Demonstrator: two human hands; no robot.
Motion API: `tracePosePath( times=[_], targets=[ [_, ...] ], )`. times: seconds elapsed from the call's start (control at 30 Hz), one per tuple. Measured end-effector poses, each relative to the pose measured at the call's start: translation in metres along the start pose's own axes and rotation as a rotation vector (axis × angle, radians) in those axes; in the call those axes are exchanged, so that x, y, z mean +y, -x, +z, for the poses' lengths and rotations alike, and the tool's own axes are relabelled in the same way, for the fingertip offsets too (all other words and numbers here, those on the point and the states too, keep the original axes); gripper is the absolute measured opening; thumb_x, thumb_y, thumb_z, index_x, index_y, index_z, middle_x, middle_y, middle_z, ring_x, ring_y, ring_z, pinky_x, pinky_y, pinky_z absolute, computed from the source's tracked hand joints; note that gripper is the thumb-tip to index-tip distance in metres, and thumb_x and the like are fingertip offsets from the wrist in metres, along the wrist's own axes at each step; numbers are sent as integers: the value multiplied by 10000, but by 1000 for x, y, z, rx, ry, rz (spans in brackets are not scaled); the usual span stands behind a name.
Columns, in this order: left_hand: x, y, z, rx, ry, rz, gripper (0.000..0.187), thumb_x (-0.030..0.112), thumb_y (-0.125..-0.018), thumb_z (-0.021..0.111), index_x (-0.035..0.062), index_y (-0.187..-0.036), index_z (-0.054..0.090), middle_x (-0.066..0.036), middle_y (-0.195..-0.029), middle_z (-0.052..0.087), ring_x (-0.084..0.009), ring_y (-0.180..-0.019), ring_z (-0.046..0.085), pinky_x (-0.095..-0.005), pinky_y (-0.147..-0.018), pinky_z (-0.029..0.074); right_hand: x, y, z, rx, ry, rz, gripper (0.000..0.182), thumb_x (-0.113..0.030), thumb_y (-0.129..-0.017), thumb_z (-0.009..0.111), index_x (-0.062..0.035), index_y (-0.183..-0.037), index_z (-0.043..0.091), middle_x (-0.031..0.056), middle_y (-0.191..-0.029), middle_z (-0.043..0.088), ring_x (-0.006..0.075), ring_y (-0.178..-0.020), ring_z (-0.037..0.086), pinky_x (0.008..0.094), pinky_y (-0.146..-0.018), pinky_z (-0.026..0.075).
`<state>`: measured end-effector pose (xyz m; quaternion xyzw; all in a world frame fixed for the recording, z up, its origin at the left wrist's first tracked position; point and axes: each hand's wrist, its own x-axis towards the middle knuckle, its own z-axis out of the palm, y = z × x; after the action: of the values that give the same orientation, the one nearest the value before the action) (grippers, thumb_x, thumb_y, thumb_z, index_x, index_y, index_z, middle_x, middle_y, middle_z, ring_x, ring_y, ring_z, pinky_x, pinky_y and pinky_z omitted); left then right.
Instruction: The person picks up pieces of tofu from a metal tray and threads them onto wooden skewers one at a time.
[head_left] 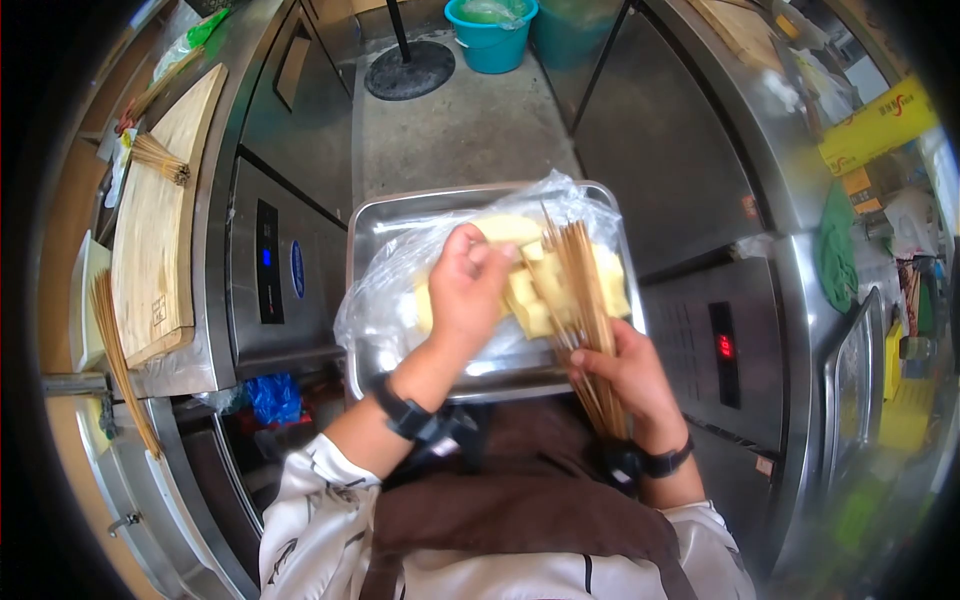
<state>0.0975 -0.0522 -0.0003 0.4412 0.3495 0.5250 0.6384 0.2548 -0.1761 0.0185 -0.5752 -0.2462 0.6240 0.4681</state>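
My right hand (pixel 625 370) grips a thick bundle of bamboo skewers (pixel 583 280), their tips pointing up and away over the tray. My left hand (pixel 468 285) has its fingers closed on a pale yellow piece of food (pixel 507 229), cut smooth and rounded. One thin skewer leans out of the bundle toward the left fingertips. Below both hands, more pale yellow chunks (pixel 533 316) lie in a clear plastic bag (pixel 385 262), opened out inside a steel tray (pixel 360 222). The tray sits in front of my brown apron.
Steel fridge counters flank me left (pixel 215 250) and right (pixel 680 150). A wooden board (pixel 150 255) on the left carries a tied skewer bundle (pixel 160 158); longer sticks (pixel 118 360) stand beside it. Ahead on the floor are a teal bucket (pixel 492 45) and a black round base (pixel 410 72).
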Motion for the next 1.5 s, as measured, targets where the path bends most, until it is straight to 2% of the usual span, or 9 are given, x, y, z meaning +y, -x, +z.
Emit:
tracePosePath(
  times=[0.17,0.27,0.37,0.57,0.67,1.17,1.27,1.37,1.5],
  targets=[
    [-17,20,-1,-67,-186,166,257,-16,-877,572,-6,-1103,451,-91,-948,644,-101,-848,593,-225,-726,479,-1,1,1,12,-29,13,226,41,-796,645,29,-996,541,51,-785,604,118,-660,587,251,-605,481],
    [-10,19,8,0,14,133,392,-29,-899,515,5,-1252,347,-140,-1123,585,-180,-995,586,-286,-892,462,-1,3,1,21,-23,11,229,38,-797,647,30,-1000,541,51,-789,605,113,-658,586,245,-609,481],
    [3,16,14,36,47,49,523,-40,-892,507,41,-1338,246,-152,-1157,563,-194,-994,588,-303,-870,490,0,1,1,22,-3,1,232,36,-797,649,29,-1002,542,50,-794,606,110,-658,588,240,-611,481],
    [12,2,5,-13,34,-324,375,46,-910,536,30,-1276,459,-125,-1064,616,-151,-955,601,-305,-794,533,1,1,1,34,10,4,218,36,-796,652,16,-983,541,42,-789,598,111,-659,592,244,-608,483],
    [5,3,2,24,-45,-287,259,78,-913,549,17,-1164,568,-105,-1023,634,-136,-928,608,-297,-801,528,1,1,1,40,10,4,202,37,-797,651,9,-961,537,38,-782,593,113,-657,592,246,-603,483],
    [-8,29,14,125,-15,-287,317,43,-892,569,-16,-1201,533,-50,-957,618,-90,-845,563,-212,-722,463,0,2,0,41,-51,-5,206,41,-796,645,16,-969,538,39,-781,592,114,-652,587,242,-601,478],
    [3,21,20,148,162,-240,406,40,-886,575,-6,-1272,457,-68,-972,616,-103,-858,573,-216,-712,468,2,2,0,33,-58,-15,208,37,-796,648,17,-971,539,38,-784,591,114,-655,588,243,-605,478],
    [6,12,14,150,157,-324,412,59,-909,546,-15,-1293,415,-118,-1101,605,-150,-984,586,-287,-821,486,3,1,0,30,-35,-10,214,36,-795,649,17,-977,539,37,-787,591,113,-657,588,243,-606,479],
    [7,5,14,140,196,-317,303,42,-900,555,-17,-1187,482,-126,-1055,625,-164,-945,609,-298,-825,501,3,1,-1,29,-28,-10,219,35,-795,651,16,-983,540,38,-786,592,112,-658,589,240,-609,480]
  ],
)
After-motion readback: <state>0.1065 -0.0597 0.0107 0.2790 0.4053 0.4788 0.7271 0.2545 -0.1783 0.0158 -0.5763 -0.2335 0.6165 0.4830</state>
